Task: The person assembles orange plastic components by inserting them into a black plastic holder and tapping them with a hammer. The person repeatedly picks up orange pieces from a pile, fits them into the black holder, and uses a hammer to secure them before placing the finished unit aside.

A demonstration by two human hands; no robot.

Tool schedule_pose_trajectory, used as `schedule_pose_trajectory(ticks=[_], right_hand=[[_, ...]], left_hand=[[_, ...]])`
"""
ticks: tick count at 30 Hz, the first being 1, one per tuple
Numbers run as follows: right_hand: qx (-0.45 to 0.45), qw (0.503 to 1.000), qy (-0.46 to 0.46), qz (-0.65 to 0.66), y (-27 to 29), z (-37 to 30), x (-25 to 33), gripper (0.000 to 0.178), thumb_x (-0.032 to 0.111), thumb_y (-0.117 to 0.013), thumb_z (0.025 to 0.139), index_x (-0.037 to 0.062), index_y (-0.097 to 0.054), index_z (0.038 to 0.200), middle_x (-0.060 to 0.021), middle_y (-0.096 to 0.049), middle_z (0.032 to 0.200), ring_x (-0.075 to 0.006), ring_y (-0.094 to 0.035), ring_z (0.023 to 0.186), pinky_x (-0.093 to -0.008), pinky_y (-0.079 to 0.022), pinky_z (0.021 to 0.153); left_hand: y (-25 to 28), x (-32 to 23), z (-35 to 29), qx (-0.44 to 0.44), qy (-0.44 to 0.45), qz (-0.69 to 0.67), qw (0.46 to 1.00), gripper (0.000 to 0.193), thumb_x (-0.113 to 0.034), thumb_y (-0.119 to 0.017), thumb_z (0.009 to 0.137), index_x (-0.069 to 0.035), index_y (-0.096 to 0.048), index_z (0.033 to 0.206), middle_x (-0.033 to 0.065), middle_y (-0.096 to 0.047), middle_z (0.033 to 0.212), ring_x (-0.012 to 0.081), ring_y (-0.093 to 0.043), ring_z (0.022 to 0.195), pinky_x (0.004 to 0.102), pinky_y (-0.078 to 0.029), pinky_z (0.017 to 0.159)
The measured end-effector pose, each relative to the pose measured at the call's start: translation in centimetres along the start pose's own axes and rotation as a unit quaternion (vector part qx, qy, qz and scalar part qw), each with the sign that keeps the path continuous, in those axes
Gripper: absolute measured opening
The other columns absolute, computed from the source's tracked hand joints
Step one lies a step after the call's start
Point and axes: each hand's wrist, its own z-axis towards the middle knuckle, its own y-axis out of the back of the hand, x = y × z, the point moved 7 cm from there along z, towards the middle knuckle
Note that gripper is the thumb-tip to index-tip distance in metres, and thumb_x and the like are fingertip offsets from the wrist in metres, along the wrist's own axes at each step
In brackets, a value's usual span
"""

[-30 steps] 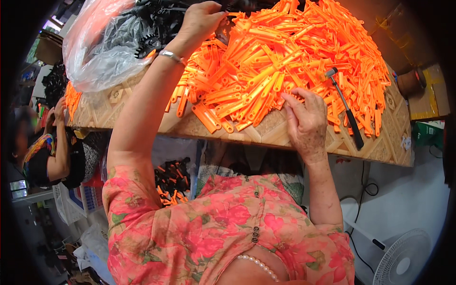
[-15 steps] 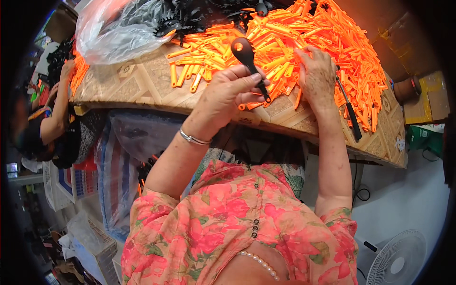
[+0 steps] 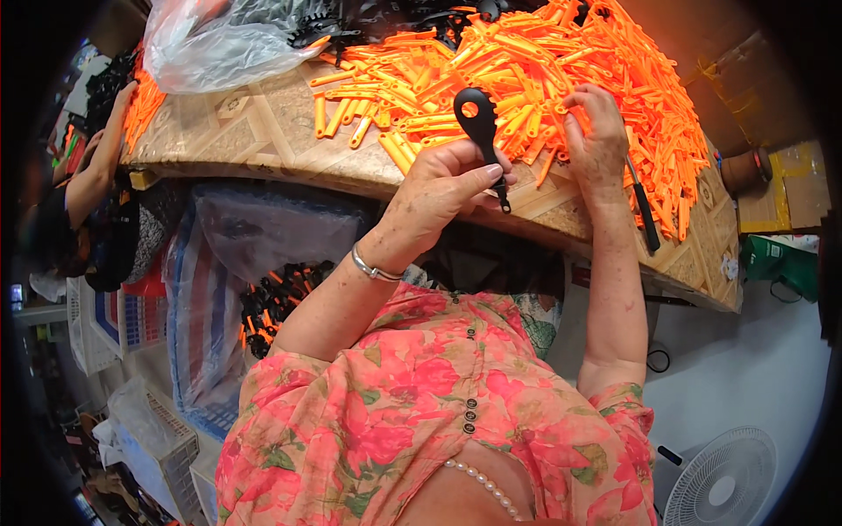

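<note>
While the left hand [image 3: 443,188] pinches the black part [image 3: 483,131] upright above the counter [image 3: 263,131] edge, right hand [image 3: 595,140], fingers curled on the orange pile [image 3: 526,70], should pick one piece cleanly.

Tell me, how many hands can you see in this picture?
3. The left hand holds a black spoon-shaped part; the right hand rests on the orange pieces; a co-worker's hand shows far left. Others may be hidden.

Left hand [image 3: 443,188] clenched, right hand [image 3: 596,140] curled
</note>
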Motion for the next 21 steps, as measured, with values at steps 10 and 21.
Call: schedule_pose_trajectory(ticks=[10, 21], right_hand=[[-0.165, 0.701, -0.379, 0.581, 1.7, -9.2, -1.1, 0.015, 0.011, -0.063, 0.095, 0.0039, -0.055, 0.106, -0.0077, -0.067, 0.088, -0.0142, -0.068, 0.070, -0.0273, -0.058, 0.067], [-0.110, 0.679, -0.400, 0.605, 2.8, -11.1, 2.4, 0.012, 0.008, -0.063, 0.094, 0.0044, -0.055, 0.103, -0.0147, -0.069, 0.097, -0.0174, -0.070, 0.076, -0.0284, -0.059, 0.068]], left_hand=[[-0.8, 0.9, 0.2, -0.059, -0.032, 0.033, 0.997, 0.018, -0.017, -0.065, 0.094, -0.001, -0.067, 0.101, 0.0046, -0.068, 0.091, 0.0060, -0.060, 0.070, 0.0197, -0.050, 0.063], [-2.3, 3.5, 0.8, -0.040, -0.006, -0.103, 0.994, 0.023, -0.009, -0.060, 0.095, 0.008, -0.063, 0.110, 0.0144, -0.068, 0.101, 0.0192, -0.069, 0.087, 0.0278, -0.059, 0.079]])
